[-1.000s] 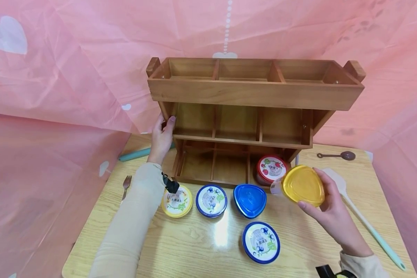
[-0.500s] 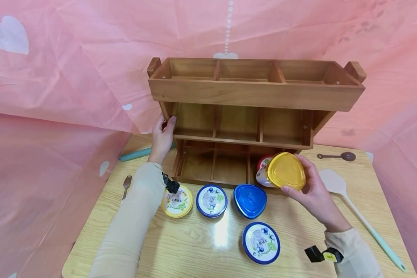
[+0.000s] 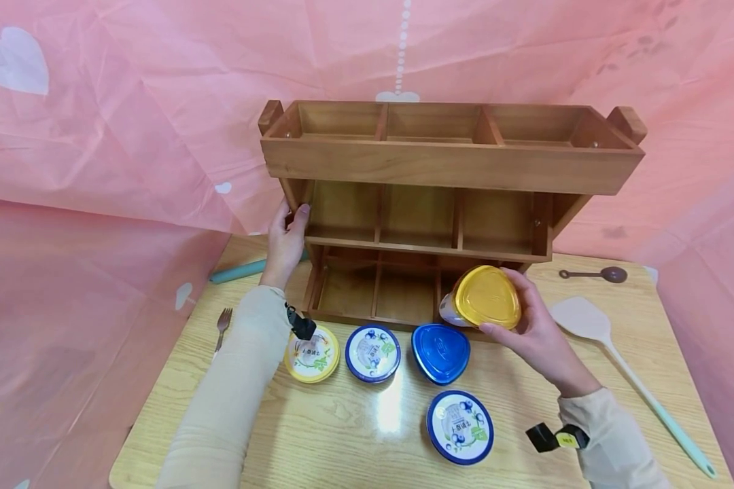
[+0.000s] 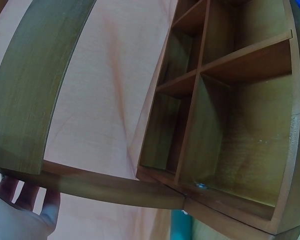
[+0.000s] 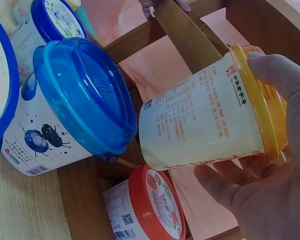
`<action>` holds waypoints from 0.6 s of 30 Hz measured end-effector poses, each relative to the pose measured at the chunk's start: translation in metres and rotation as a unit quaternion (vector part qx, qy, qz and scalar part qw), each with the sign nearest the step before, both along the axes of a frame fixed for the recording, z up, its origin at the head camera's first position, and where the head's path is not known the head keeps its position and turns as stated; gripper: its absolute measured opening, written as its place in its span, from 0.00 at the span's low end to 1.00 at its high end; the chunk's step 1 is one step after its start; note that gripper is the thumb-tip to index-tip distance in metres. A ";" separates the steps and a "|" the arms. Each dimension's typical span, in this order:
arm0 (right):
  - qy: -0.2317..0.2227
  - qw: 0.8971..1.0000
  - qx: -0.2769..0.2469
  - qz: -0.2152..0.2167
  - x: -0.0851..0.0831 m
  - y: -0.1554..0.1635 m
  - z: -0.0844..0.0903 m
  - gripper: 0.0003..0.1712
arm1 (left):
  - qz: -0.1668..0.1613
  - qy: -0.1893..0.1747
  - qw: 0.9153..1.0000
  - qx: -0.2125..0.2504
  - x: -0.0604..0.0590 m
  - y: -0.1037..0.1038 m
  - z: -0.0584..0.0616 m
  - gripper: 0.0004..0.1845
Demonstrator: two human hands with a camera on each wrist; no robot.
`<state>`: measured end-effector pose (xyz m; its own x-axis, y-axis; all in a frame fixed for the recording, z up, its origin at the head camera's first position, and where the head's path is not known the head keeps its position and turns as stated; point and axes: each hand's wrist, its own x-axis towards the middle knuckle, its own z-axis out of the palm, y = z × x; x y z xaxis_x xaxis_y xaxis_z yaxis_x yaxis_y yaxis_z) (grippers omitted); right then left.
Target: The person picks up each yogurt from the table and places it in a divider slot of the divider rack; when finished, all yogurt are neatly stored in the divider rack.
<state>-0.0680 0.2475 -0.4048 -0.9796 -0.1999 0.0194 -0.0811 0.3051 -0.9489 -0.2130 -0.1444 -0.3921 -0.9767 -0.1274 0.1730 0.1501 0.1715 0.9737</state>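
Note:
My left hand [image 3: 285,248] grips the left side strut of a three-tier wooden rack [image 3: 446,168], thumb in front; the left wrist view shows its fingers behind the wood. With my right hand [image 3: 537,339] I hold a cup with a yellow lid [image 3: 488,297] by the lid end, tilted, above the bottom tier's right compartment. Its white printed side [image 5: 199,115] faces the right wrist camera. Below it in that view sits a red-lidded cup [image 5: 154,200], hidden in the head view. A triangular blue-lidded cup [image 3: 440,353] stands just in front of the rack.
Two round blue-rimmed cups, one nearer [image 3: 459,427] and one farther [image 3: 372,353], and a yellow-rimmed cup [image 3: 312,354] stand on the table. A fork [image 3: 223,327] and teal rod [image 3: 238,272] lie left; a spatula [image 3: 624,367] and brown spoon [image 3: 605,274] lie right.
My right hand has carried the yellow-lidded cup left and slightly up, over the red-lidded cup, covering it in the head view. The left hand stays on the rack.

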 end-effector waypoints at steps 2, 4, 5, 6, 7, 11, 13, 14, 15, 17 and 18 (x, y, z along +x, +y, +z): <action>-0.006 1.000 0.003 0.004 -0.002 -0.002 -0.001 0.50 | -0.003 -0.003 1.000 -0.001 0.005 0.002 0.008 0.24; -0.013 1.000 0.011 0.007 -0.004 -0.003 -0.002 0.50 | -0.005 -0.003 1.000 -0.004 0.009 0.003 0.014 0.25; -0.017 1.000 0.014 0.010 -0.005 -0.004 -0.002 0.50 | -0.006 -0.003 1.000 -0.004 0.010 0.003 0.015 0.25; -0.021 1.000 0.018 0.012 -0.006 -0.005 -0.002 0.51 | -0.007 -0.003 1.000 -0.003 0.011 0.003 0.016 0.25; -0.026 0.999 0.021 0.013 -0.007 -0.007 -0.003 0.51 | -0.008 -0.003 1.000 -0.003 0.011 0.003 0.016 0.24; -0.034 0.999 0.028 0.019 -0.012 -0.012 -0.004 0.51 | -0.007 -0.007 1.000 -0.001 0.012 0.004 0.017 0.24; -0.032 0.999 0.030 0.021 -0.014 -0.015 -0.005 0.51 | -0.007 -0.010 1.000 -0.001 0.012 0.003 0.017 0.24; -0.030 0.999 0.032 0.022 -0.015 -0.017 -0.006 0.51 | -0.007 -0.011 1.000 0.000 0.012 0.003 0.017 0.24; -0.028 0.999 0.034 0.024 -0.016 -0.018 -0.007 0.51 | -0.008 -0.012 1.000 0.000 0.012 0.003 0.017 0.24; -0.026 0.999 0.039 0.024 -0.019 -0.020 -0.008 0.51 | -0.009 -0.013 1.000 0.001 0.012 0.003 0.017 0.25; -0.026 0.999 0.040 0.025 -0.020 -0.021 -0.009 0.52 | -0.009 -0.013 1.000 0.001 0.012 0.003 0.017 0.25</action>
<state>-0.0877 0.2263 -0.4134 -0.9676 -0.2475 -0.0499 -0.0487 0.3767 -0.9251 -0.2015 -0.1411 -0.3749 -0.9829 -0.1100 0.1474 0.1280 0.1665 0.9777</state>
